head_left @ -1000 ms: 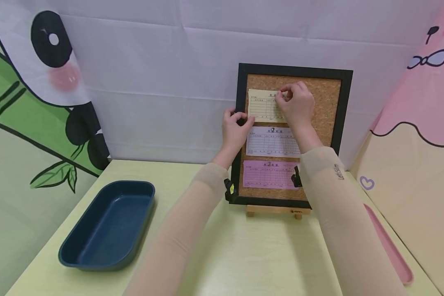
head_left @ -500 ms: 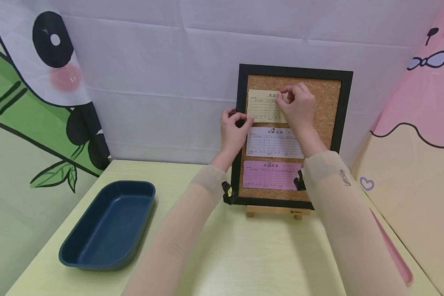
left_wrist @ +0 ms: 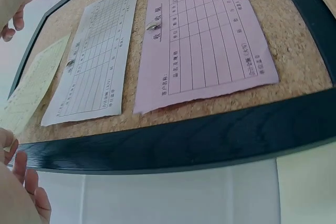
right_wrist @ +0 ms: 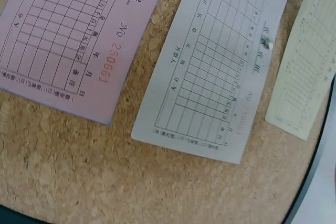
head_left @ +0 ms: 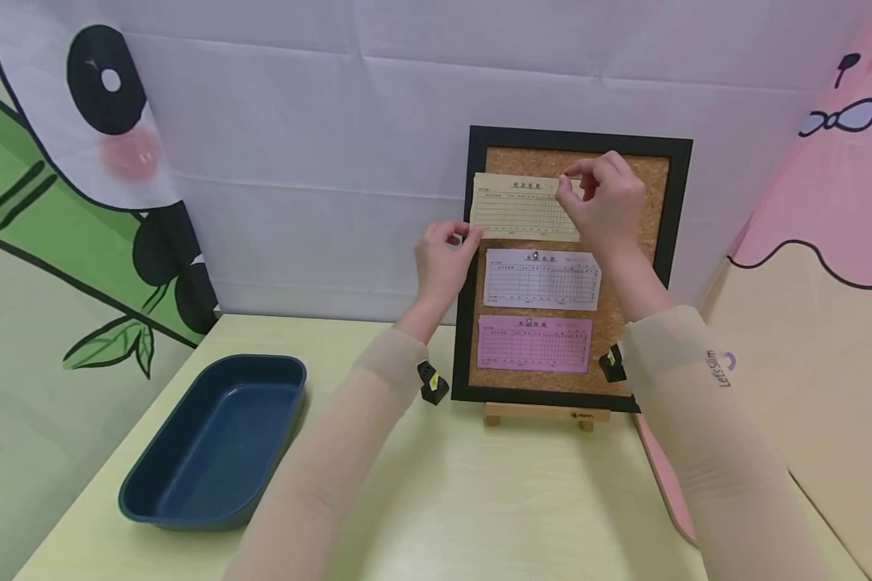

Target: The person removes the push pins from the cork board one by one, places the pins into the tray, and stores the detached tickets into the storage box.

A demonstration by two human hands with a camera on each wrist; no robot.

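Since a second ago, your yellow slip (head_left: 525, 207) has come off its place on the cork board (head_left: 643, 242) and slid left, so its left end now overhangs the black frame, and both your hands have shifted with it. Nearest you lies the pale yellow-green table (head_left: 494, 500), with a dark blue tray (head_left: 214, 448) on its left side and a pink tray (head_left: 668, 492) at its right edge, partly hidden by your right sleeve. Farther back, the board stands upright on a small wooden easel (head_left: 541, 415) at the table's rear. Your left hand (head_left: 442, 262) pinches the slip's lower left corner, just beside the frame. Your right hand (head_left: 606, 202) has its fingertips pinched together at the slip's upper right end; whether they grip the paper or a pin, you cannot tell. Below it, a white slip (head_left: 541, 279) and a pink slip (head_left: 534, 343) hang pinned to the cork. Behind everything stretches a white cloth backdrop (head_left: 320, 161), flanked by a panda print (head_left: 80, 161) on the left and a pink cartoon print (head_left: 828, 210) on the right.
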